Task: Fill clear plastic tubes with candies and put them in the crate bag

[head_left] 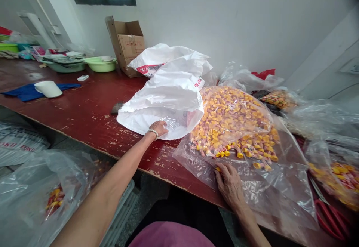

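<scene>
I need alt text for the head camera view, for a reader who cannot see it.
A person's left hand is at thin pale sticks in an open white sack, while the right hand, touching a yellow piece, rests on clear plastic near a heap of similar pieces. Red-handled scissors lie at the right of the worn red table.

One left hand (159, 128), one right hand (232, 187), one bench (103, 101), one cardboard box (131, 49), one blue cloth (25, 92), one bracelet (153, 132), one pair of scissors (331, 215); perhaps two white sacks (165, 93), their folds confusing the view; yellow pieces (230, 116), too many to count.
</scene>
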Demonstrator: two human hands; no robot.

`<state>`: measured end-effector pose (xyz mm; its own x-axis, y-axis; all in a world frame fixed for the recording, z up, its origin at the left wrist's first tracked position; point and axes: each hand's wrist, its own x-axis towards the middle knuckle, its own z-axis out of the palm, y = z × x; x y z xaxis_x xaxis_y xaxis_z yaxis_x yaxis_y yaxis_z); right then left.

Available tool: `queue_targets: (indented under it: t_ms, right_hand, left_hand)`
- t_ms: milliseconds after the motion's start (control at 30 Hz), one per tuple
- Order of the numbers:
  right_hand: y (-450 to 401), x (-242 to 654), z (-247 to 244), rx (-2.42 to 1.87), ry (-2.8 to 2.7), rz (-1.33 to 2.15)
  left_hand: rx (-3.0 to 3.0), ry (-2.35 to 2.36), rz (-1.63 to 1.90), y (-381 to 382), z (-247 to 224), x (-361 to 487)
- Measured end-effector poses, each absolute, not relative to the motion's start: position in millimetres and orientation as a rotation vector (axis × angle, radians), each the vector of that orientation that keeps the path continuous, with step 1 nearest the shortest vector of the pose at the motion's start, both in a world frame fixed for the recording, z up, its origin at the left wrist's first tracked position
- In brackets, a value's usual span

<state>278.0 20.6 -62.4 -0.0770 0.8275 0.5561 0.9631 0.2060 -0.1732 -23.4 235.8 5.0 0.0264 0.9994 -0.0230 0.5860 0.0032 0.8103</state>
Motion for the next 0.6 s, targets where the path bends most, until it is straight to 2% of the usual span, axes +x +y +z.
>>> queue_targets:
  t_ms: [267, 433, 500, 600]
  right_hand:
    - [25.3, 284.1, -60.9, -1.627, -1.78, -0.259]
    - [15.6, 253.0, -28.4, -1.747, -1.685, -0.388]
    - [7.4, 224.3, -12.9, -1.62, -1.72, -0.234]
    - [-0.3, 177.2, -1.3, -1.356, -1.736, 0.244]
  left_hand:
    - [1.216, 1.134, 1.03, 165.9, 7.6, -23.5]
    - [0.847, 0.701, 1.103, 120.9, 16.0, -8.5]
    - [0.811, 0.634, 1.093, 103.2, 21.8, 2.9]
    - [0.701, 0.546, 1.12, 76.1, 28.6, 24.5]
